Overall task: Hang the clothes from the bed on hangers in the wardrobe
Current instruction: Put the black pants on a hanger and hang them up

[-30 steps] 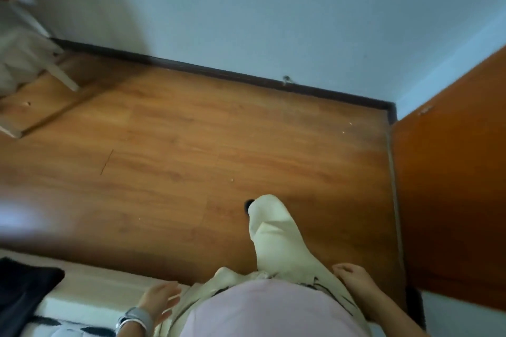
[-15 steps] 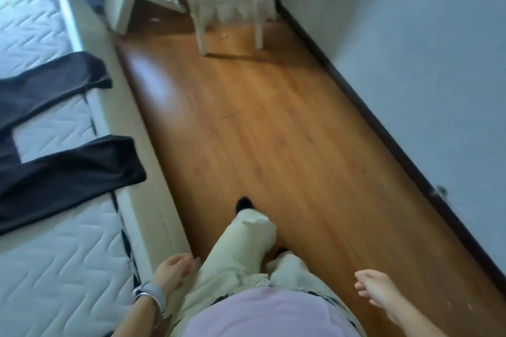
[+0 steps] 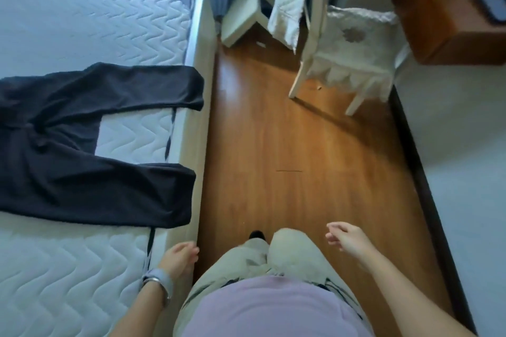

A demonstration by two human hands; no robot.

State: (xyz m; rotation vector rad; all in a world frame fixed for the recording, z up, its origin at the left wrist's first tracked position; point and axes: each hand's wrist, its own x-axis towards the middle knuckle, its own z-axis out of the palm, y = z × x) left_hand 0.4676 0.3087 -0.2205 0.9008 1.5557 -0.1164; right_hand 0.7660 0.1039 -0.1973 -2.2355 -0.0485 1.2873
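A pair of black trousers (image 3: 82, 139) lies spread flat on the white quilted mattress of the bed (image 3: 95, 22) at the left, its two legs reaching the bed's near edge. My left hand (image 3: 179, 256), with a watch on the wrist, hangs beside the bed's side rail, fingers loosely curled and holding nothing. Over the wooden floor at the lower right, my right hand (image 3: 346, 238) is also loose and holds nothing. No wardrobe or hanger is in view.
A strip of wooden floor (image 3: 287, 159) runs between the bed and the wall (image 3: 460, 131). A white chair (image 3: 347, 55) with a lace cushion stands ahead at the right, beside a brown wooden desk (image 3: 443, 8). White cloth (image 3: 287, 0) hangs ahead.
The view has swung left from the wall and wardrobe door toward the bed and chair. The black trousers have come fully into view. Both hands stay loose at my sides.
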